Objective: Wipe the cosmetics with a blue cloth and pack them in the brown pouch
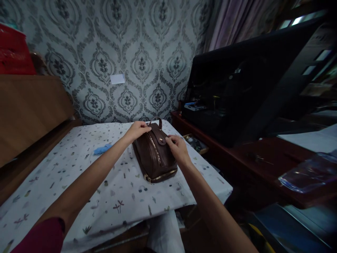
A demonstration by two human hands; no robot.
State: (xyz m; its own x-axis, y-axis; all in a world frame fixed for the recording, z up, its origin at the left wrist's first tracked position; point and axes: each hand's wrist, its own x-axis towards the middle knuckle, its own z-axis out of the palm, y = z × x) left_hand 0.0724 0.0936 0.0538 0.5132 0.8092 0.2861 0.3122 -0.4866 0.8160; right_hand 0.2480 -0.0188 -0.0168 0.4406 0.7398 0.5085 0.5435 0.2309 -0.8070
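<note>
A dark brown leather backpack (142, 154) lies on the table with its small top handle (160, 123) toward the wall. Gold-coloured zips run along its front pocket and lower edge. A flap with a metal stud (161, 140) lies over the upper part. My left hand (137, 131) is closed at the upper left of the bag, thumb and fingers pinching near the flap's top. On the other side, my right hand (178, 147) pinches the edge of the flap beside the stud. A crumpled blue cloth (102, 149) rests left of the bag, behind my left forearm.
A white patterned cloth (118, 196) covers the table. To the right, a large black television (242, 80) stands on a dark red desk (237, 158), with a clear plastic item (302, 175) on it. A wooden cabinet (31, 109) with a red box (15, 51) borders the left.
</note>
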